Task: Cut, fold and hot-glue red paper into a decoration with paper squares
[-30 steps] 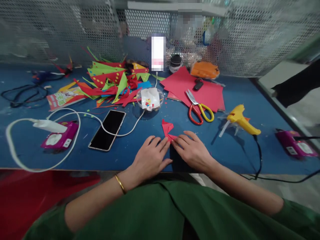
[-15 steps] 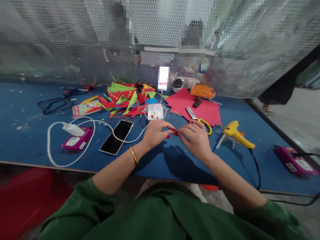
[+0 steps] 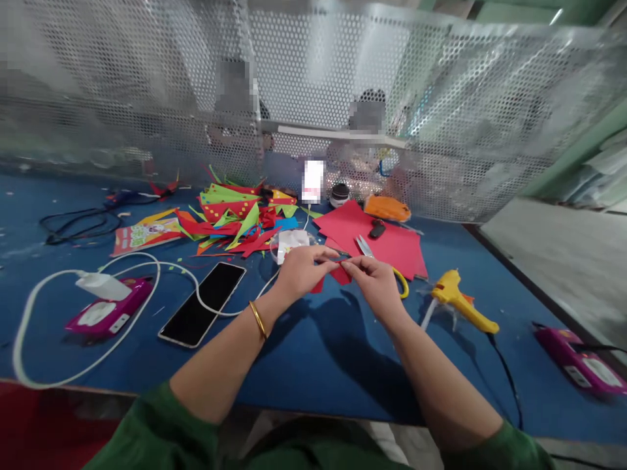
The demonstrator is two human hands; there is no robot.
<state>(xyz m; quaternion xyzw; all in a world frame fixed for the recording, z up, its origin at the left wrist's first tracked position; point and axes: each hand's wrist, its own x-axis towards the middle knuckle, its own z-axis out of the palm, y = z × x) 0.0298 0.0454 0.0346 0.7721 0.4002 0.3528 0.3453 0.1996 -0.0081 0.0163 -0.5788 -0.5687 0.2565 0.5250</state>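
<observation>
Between my two hands is a small piece of red paper (image 3: 341, 274), held above the blue table. My left hand (image 3: 302, 269), with a gold bangle on the wrist, pinches its left side between thumb and fingers. Its right side is pinched by my right hand (image 3: 375, 282), close to the left fingertips. Scissors with yellow handles (image 3: 402, 283) lie just beyond my right hand, which partly hides them. Behind my left hand stands a clear bowl with white paper (image 3: 292, 241) in it.
Red sheets (image 3: 343, 225) lie at the back with an orange pouch (image 3: 386, 207). A yellow glue gun (image 3: 460, 301) rests at right. To the left are a phone (image 3: 203, 303), a white cable, a purple power strip (image 3: 110, 307) and bright paper strips (image 3: 235, 219). A perforated screen (image 3: 304, 72) stands behind.
The view has tilted, so the table sits lower in the picture. My fingertips have shifted along the red paper, and more of it now shows below them.
</observation>
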